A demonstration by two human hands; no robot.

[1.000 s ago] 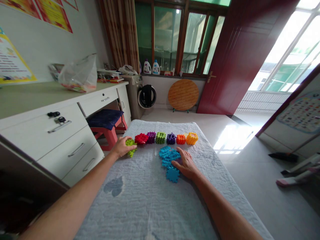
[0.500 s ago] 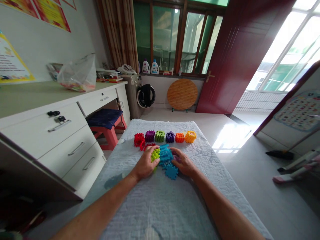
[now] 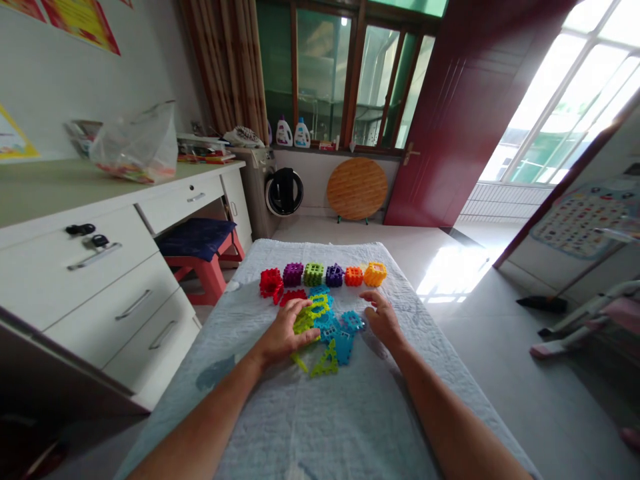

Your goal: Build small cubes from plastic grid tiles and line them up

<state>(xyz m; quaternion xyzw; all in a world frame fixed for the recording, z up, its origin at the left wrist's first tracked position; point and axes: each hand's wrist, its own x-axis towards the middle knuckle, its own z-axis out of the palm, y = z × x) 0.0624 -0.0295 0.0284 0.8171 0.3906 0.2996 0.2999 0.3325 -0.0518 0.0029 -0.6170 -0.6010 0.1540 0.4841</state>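
My left hand (image 3: 286,331) rests over yellow-green toothed building pieces (image 3: 320,305), thumb and fingers spread apart around them; its palm hides some of them. Blue toothed pieces (image 3: 344,347) lie in a loose pile against the yellow-green ones, and a yellow-green triangular piece (image 3: 327,360) lies in front. Just right of the pile, my right hand (image 3: 384,320) is open and empty, its fingers slightly bent and apart from the pieces. Loose red pieces (image 3: 294,295) lie behind my left hand, beside a red block (image 3: 271,283).
Behind the pile stands a row of block cubes: purple (image 3: 293,274), green (image 3: 314,274), dark violet (image 3: 335,275), orange (image 3: 354,276) and yellow (image 3: 375,274). A pale quilted cloth (image 3: 300,420) covers the table. A stool (image 3: 200,243) and white drawers (image 3: 125,307) stand to the left.
The gathered blue and yellow-green pieces have spread out on the cloth, the triangle now showing. My right hand has moved off them to the right. The view has shifted slightly.
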